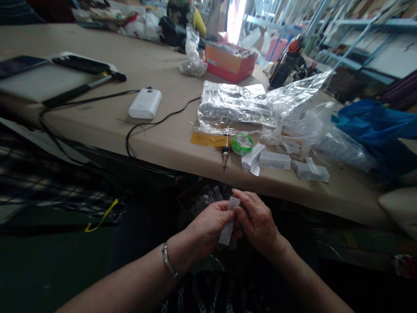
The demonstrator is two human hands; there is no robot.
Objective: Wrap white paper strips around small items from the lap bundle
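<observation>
The left hand [208,221] pinches a narrow printed white strip [227,226] between its thumb and fingers, the right hand's fingers closed on the strip's upper part from the other side. Both hands are just off the near edge of the desk [172,150], above a container of loose strips. Near that edge lie three stacks of similar strips [275,160], a green tape roll [242,144] and a pen-like tool [225,156], its tip towards the edge.

No text can be read on anything here.
</observation>
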